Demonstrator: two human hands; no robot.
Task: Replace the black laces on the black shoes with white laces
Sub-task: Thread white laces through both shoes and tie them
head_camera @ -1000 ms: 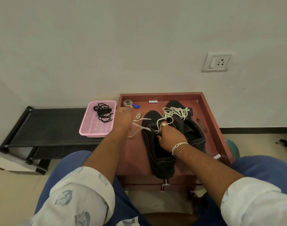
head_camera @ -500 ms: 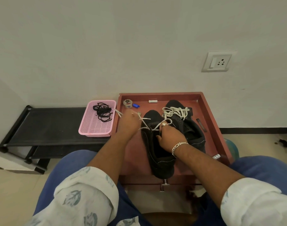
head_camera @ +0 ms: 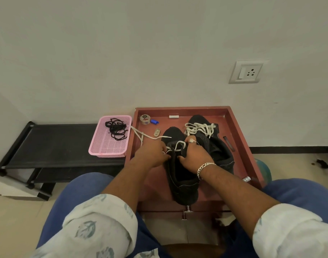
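As hands grip: shoe (half-laced)

Both hands at near shoe's white lace

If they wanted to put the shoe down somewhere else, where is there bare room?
Free: the black bench left of the pink basket, and the tray's near-left floor. Crowded: the tray's far edge with small bits, and its right side with the second shoe.

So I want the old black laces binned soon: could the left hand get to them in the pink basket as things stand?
Probably yes, once it lets go. The left hand is pinching the white lace at the near shoe; the black laces lie uncovered in the open pink basket just to its left.
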